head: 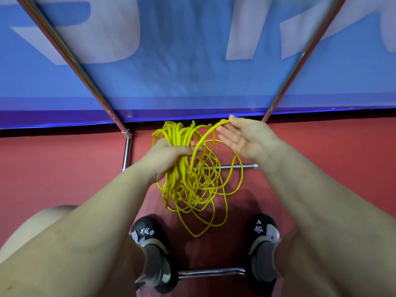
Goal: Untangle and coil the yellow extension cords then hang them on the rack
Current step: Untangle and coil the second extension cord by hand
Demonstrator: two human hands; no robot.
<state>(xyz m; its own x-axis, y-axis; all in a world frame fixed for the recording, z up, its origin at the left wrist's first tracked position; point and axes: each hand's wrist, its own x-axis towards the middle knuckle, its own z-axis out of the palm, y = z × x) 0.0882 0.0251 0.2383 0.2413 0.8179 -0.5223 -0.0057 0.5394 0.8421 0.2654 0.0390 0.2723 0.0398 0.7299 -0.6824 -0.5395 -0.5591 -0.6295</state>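
Head view: left hand (169,155) grips the bunched thin yellow extension cords (188,179) above the red floor; right hand (242,136), fingers nearly straight, lifts one strand. Hanging loops could knot tighter if pulled.

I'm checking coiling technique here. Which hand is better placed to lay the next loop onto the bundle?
The right hand. Its open palm already carries a free strand of the thin yellow extension cord, while the left hand grips the gathered loops and is occupied.

rack poles (70,58) flank both sides, banner (192,71) blocks ahead
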